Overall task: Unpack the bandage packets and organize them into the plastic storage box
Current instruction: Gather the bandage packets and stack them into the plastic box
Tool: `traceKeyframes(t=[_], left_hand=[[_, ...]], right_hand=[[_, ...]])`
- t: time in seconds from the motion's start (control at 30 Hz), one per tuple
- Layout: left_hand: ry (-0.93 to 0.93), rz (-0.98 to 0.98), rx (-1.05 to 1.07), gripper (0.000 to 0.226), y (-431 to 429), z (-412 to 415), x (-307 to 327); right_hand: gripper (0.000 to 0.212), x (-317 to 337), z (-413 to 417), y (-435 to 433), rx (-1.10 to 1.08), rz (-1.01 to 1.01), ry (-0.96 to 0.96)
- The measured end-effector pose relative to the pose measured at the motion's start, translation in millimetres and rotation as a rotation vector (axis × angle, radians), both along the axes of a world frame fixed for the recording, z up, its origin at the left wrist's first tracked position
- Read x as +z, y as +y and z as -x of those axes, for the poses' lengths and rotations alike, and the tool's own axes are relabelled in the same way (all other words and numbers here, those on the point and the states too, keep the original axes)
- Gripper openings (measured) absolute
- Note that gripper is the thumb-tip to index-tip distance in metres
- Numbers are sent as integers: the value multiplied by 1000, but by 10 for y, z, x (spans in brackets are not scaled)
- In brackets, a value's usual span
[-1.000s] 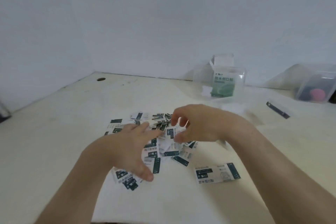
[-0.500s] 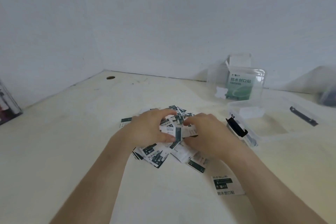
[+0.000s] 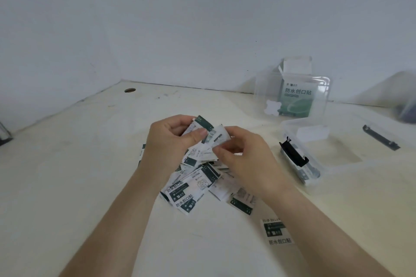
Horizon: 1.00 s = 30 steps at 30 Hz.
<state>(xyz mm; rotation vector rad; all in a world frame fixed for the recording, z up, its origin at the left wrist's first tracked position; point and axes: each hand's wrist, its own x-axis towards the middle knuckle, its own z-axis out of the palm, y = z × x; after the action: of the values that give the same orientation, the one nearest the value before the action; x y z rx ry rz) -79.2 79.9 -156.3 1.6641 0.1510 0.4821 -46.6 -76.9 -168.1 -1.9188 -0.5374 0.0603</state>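
1. Hands meet just above the heap. The left hand (image 3: 171, 139) pinches a small fan of bandage packets (image 3: 203, 125) between thumb and curled fingers. The right hand (image 3: 243, 155) pinches the near edge of the same bunch, so both grips are closed on paper and neither is spread.
2. The other packets lie in a loose pile (image 3: 193, 189) on the surface (image 3: 90, 164), directly below the grips. One stray packet (image 3: 278, 230) lies apart, down beside the right forearm.
3. The storage box (image 3: 342, 155) sits open to the right of the right grip, near but not touching. Its black latch (image 3: 293, 153) faces the hands.
4. To do this well, I'd square the bunch edge to edge before carrying it right. Slick packets held this loosely would likely slip out and drop.
5. "防水创口贴" reads on the pile's packets, on the stray one, and on the green carton (image 3: 297, 66) beyond the box. Smaller print is too blurred to read.
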Motion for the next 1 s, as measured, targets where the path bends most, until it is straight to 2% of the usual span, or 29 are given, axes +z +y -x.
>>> traceKeyframes(t=[0.1,0.3,0.53,0.7,0.77,0.87,1.0], left_hand=[[-10,124,-39,9,-20,-2,-19],[19,135,-21,10,-39,-30,-51],[90,185,-23,12,-53,-39,-70],[78,134,-35,14,-101,-28,-68],[59,75,-38,15,-133,-26,-75],[62,4,-66,17,-167,-18,-93],[156,57,-204,20,-183,-1,-91]], right_hand=[[10,36,18,-12,0,-193,135],[24,148,63,-53,-63,-362,311],[17,185,94,-70,-120,-501,309],[23,102,67,-30,-90,-349,307],[24,81,78,-6,-24,-349,362],[10,73,93,19,2,-342,366],[9,76,70,-10,-64,-432,366]])
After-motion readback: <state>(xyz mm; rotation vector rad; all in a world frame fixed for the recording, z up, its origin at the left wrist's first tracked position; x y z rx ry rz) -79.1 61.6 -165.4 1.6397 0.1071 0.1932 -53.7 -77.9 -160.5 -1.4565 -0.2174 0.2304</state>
